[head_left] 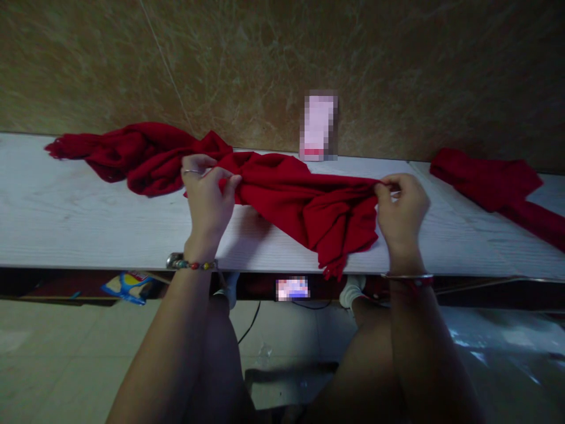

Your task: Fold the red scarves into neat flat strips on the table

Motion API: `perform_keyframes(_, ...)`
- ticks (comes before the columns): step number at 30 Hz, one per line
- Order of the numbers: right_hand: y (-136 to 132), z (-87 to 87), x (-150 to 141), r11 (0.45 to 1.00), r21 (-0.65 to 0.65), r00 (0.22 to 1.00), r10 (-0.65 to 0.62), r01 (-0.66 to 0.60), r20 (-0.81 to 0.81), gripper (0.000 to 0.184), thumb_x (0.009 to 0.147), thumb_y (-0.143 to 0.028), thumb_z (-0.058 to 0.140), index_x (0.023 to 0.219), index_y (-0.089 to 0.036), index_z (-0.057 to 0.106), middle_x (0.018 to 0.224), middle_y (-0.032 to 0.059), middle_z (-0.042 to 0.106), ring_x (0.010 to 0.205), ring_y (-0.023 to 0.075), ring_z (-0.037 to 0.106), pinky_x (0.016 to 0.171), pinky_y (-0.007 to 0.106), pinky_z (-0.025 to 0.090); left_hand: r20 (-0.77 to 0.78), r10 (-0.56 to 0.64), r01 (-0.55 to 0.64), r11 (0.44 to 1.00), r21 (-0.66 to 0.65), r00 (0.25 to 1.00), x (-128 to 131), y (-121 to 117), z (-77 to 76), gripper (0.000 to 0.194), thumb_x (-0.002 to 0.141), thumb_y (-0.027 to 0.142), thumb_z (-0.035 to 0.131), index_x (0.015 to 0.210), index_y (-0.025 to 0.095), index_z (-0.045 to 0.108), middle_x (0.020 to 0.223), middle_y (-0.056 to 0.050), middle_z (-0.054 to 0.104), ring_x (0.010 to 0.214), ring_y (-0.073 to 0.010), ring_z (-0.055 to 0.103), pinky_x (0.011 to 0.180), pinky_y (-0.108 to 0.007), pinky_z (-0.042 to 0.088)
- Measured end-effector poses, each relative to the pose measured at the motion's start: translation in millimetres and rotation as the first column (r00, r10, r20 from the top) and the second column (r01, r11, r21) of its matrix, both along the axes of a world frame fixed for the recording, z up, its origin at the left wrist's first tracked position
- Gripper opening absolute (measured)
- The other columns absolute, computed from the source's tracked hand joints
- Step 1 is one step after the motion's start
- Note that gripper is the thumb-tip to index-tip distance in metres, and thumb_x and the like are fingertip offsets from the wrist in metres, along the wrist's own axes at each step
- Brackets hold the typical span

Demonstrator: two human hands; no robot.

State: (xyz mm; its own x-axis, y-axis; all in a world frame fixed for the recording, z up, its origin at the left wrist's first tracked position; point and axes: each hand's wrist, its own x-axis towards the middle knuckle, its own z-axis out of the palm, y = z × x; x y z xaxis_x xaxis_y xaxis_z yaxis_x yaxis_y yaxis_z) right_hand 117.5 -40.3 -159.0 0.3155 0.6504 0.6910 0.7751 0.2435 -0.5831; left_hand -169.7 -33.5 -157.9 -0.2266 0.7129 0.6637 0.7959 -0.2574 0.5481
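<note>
A long red scarf lies bunched across a white wooden tabletop, its fringed end reaching the far left. My left hand pinches a fold of the scarf near its middle; it wears a ring and a beaded bracelet. My right hand pinches the scarf's edge further right, with a bangle on the wrist. Between the two hands the cloth is stretched along its top edge and sags in folds towards the table's front edge.
A second red cloth lies at the right end of the table. A blurred pink upright object stands against the brown marbled wall. Below the table are my knees, a tiled floor, a cable and a blue-yellow package.
</note>
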Motion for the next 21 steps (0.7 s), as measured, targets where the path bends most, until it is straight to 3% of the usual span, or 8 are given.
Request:
perform_keyframes(3, 17.5, -20.5, 0.9, 0.979, -0.196, 0.997, 0.063, -0.053, 0.042, 0.015, 0.068, -0.012, 0.055, 0.061, -0.023, 0.047, 0.063, -0.0004, 0.051, 0.064, 0.0186, 0.051, 0.07, 0.037, 0.043, 0.003, -0.044, 0.043, 0.966, -0.255, 0.999, 11.5, 13.7, -21.4, 0.009, 0.074, 0.018, 0.062, 0.066, 0.018, 0.056, 0.102, -0.009, 0.053, 0.105, -0.025, 0.051, 0.096, -0.039, 0.039)
perform_keyframes(5, 20.2, -26.0, -0.4, 0.975, -0.207, 0.994, 0.09, -0.075, 0.065, 0.013, 0.069, -0.012, 0.055, 0.064, -0.023, 0.051, 0.066, 0.0011, 0.053, 0.066, 0.0196, 0.053, 0.07, 0.037, 0.044, -0.01, -0.061, 0.056, 0.954, -0.294, 0.998, 18.7, 16.0, -30.0, 0.003, 0.075, 0.017, 0.06, 0.073, 0.018, 0.058, 0.102, -0.009, 0.053, 0.102, -0.0253, 0.052, 0.094, -0.039, 0.041)
perform_keyframes(9, 4.9, -13.8, -9.7, 0.991, -0.026, 0.979, 0.133, -0.131, 0.155, 0.015, 0.073, -0.012, 0.055, 0.084, -0.022, 0.061, 0.086, 0.0059, 0.059, 0.085, 0.0228, 0.056, 0.077, 0.039, 0.046, -0.044, -0.071, 0.063, 0.986, -0.157, 0.997, 27.2, 5.0, -23.3, 0.021, 0.08, 0.02, 0.057, 0.101, 0.017, 0.058, 0.111, -0.013, 0.05, 0.106, -0.0266, 0.05, 0.096, -0.043, 0.039)
perform_keyframes(12, -10.1, -1.4, -19.2, 0.961, -0.007, 0.919, 0.266, -0.275, 0.292, 0.018, 0.079, -0.015, 0.054, 0.091, -0.024, 0.065, 0.091, 0.0055, 0.06, 0.092, 0.023, 0.056, 0.084, 0.04, 0.045, -0.175, -0.271, 0.254, 0.96, -0.118, 0.946, 28.9, -6.4, -11.5, 0.021, 0.082, 0.029, 0.06, 0.1, 0.018, 0.061, 0.112, -0.011, 0.05, 0.11, -0.0257, 0.048, 0.099, -0.044, 0.037)
perform_keyframes(15, -15.6, -0.6, -26.0, 0.929, -0.084, 0.839, 0.362, -0.36, 0.406, 0.019, 0.083, -0.018, 0.053, 0.093, -0.025, 0.067, 0.093, 0.0052, 0.061, 0.095, 0.0236, 0.055, 0.088, 0.042, 0.044, -0.345, -0.476, 0.43, 0.879, -0.206, 0.809, 28.2, -11.8, -9.0, 0.026, 0.076, 0.034, 0.069, 0.098, 0.02, 0.064, 0.115, -0.01, 0.051, 0.112, -0.0273, 0.046, 0.098, -0.045, 0.038)
perform_keyframes(17, -13.9, -5.9, -28.0, 0.931, -0.113, 0.819, 0.361, -0.349, 0.446, 0.021, 0.084, -0.018, 0.053, 0.098, -0.025, 0.067, 0.096, 0.006, 0.061, 0.096, 0.0245, 0.054, 0.088, 0.043, 0.043, -0.418, -0.497, 0.439, 0.868, -0.232, 0.761, 27.4, -12.0, -12.4, 0.027, 0.074, 0.03, 0.072, 0.098, 0.021, 0.065, 0.118, -0.01, 0.051, 0.115, -0.0296, 0.045, 0.096, -0.048, 0.038)
perform_keyframes(21, -7.2, -16.4, -28.4, 0.953, -0.097, 0.831, 0.298, -0.287, 0.47, 0.022, 0.084, -0.018, 0.052, 0.098, -0.022, 0.068, 0.096, 0.0078, 0.059, 0.095, 0.0251, 0.053, 0.086, 0.044, 0.043, -0.463, -0.414, 0.381, 0.909, -0.167, 0.784, 26.6, -9.7, -19.9, 0.02, 0.078, 0.019, 0.066, 0.098, 0.021, 0.065, 0.119, -0.011, 0.052, 0.115, -0.0294, 0.045, 0.093, -0.048, 0.04)
